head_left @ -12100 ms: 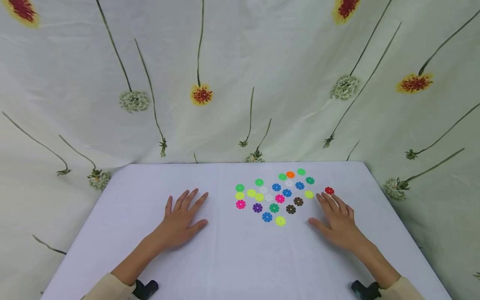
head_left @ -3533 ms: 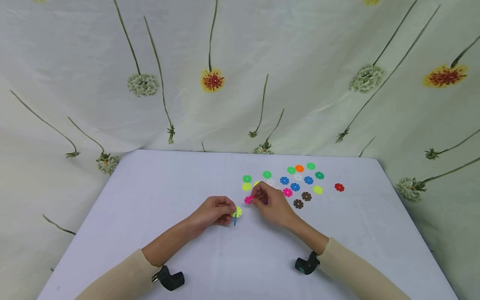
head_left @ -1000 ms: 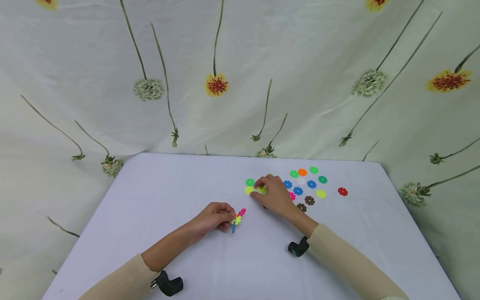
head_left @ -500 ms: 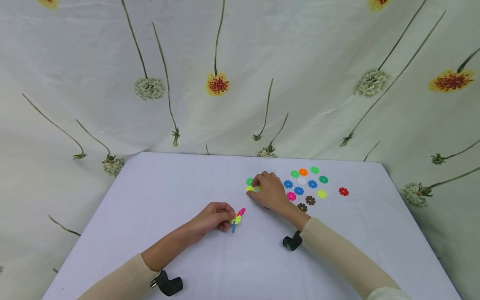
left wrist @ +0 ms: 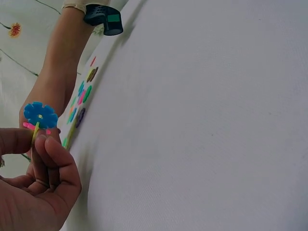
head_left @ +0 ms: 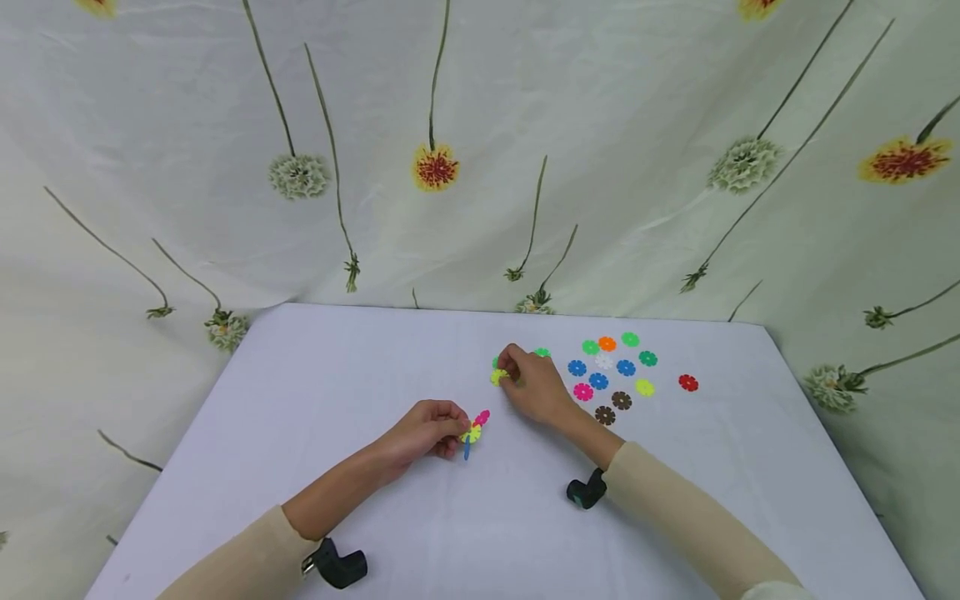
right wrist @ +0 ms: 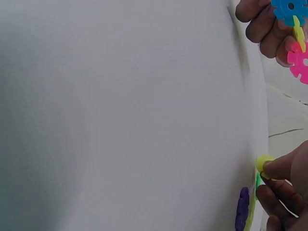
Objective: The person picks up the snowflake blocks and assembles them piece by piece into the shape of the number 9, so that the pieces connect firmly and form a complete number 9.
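In the head view my left hand (head_left: 423, 433) pinches a small cluster of slotted plastic discs: a yellow disc (head_left: 472, 434), a pink disc (head_left: 482, 418) and a blue disc (head_left: 467, 450) seen edge-on. The left wrist view shows the blue disc (left wrist: 31, 113) face-on above the thumb and finger. Farther right and forward, my right hand (head_left: 536, 387) pinches a single yellow disc (head_left: 498, 377) between thumb and finger, also in the right wrist view as a yellow disc (right wrist: 263, 162). A green disc (head_left: 495, 363) lies partly hidden behind it.
Right of my right hand several loose discs lie flat, among them a pink disc (head_left: 582, 392), a brown disc (head_left: 621, 401) and an orange disc (head_left: 607, 343). A red disc (head_left: 688, 382) lies apart. A flowered cloth (head_left: 480, 233) hangs behind the white table (head_left: 360, 350).
Both hands lay spread and without discs at first. A blue and yellow pair in my left hand has since gained the pink disc. My right hand now pinches another yellow disc.
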Demonstrator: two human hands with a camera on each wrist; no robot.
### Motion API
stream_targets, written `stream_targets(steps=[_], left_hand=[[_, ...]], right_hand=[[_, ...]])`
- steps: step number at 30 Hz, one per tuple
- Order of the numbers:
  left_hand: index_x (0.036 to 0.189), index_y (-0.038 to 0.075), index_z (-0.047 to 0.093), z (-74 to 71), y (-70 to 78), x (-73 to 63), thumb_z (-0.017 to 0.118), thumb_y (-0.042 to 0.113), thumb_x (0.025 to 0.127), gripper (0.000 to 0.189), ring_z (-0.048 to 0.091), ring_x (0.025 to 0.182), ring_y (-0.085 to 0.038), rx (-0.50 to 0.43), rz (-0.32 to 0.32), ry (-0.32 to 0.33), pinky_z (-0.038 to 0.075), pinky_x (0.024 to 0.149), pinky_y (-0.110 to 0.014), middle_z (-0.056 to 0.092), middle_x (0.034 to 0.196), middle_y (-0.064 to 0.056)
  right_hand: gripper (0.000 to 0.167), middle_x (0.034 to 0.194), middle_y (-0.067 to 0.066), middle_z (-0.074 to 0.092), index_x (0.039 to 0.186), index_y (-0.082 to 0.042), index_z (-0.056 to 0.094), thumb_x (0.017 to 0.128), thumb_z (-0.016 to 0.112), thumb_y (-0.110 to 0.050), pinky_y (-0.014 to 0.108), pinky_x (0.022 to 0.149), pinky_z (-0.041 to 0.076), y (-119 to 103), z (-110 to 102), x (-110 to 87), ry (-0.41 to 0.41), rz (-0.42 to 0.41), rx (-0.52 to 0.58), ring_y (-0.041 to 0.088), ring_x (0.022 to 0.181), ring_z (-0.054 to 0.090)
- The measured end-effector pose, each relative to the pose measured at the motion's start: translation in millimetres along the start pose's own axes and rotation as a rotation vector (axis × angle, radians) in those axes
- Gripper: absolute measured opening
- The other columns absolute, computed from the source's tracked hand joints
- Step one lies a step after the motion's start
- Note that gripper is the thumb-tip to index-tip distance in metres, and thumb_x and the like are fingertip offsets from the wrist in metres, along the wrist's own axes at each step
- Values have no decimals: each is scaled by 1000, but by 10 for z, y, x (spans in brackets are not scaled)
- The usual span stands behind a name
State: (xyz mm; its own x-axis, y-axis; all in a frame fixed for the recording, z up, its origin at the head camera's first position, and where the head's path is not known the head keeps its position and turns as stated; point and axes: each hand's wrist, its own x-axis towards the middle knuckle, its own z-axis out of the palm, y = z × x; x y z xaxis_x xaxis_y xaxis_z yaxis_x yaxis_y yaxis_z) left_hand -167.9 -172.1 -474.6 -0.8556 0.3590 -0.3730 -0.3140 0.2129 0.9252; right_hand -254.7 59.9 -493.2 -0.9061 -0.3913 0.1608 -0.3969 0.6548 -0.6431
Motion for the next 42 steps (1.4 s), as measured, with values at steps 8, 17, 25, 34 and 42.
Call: stream_targets(steps=[8,17,25,34,42], left_hand=[[110,-1,64,7,-10,2,63,16,104,18,58,78,-14,-5,-10,21,55,73,-23,61,82,-1],[107,-1,66,27,-9,37,64,15,102,17,59,76,-12,-4,-6,41,56,72,-22,62,81,0],[108,-1,65,53,-12,56,65,16,102,18,58,75,-12,-7,-19,58,55,70,-22,62,80,0],[108,-1,65,64,-21,54,65,16,102,18,57,74,-11,-6,-15,61,54,69,-22,62,79,1],[108,-3,63,87,6,25,64,13,103,17,57,74,-12,13,11,60,53,68,-21,61,78,1]], right_hand=[[14,101,2,76,112,-15,70,99,74,-10,32,88,60,30,-75,-158,42,9,155,15,95,69],[15,100,5,75,110,-12,74,96,80,-15,23,78,57,11,-160,-350,-35,84,389,13,84,69],[21,106,11,76,117,-8,73,99,77,-17,21,86,59,-29,-171,-446,-131,147,558,14,90,73],[23,109,17,75,119,-3,72,99,76,-13,20,82,59,-50,-140,-471,-162,166,622,13,88,74],[24,110,23,77,118,1,74,98,77,-10,19,77,59,-22,-105,-477,-180,146,648,10,86,74]])
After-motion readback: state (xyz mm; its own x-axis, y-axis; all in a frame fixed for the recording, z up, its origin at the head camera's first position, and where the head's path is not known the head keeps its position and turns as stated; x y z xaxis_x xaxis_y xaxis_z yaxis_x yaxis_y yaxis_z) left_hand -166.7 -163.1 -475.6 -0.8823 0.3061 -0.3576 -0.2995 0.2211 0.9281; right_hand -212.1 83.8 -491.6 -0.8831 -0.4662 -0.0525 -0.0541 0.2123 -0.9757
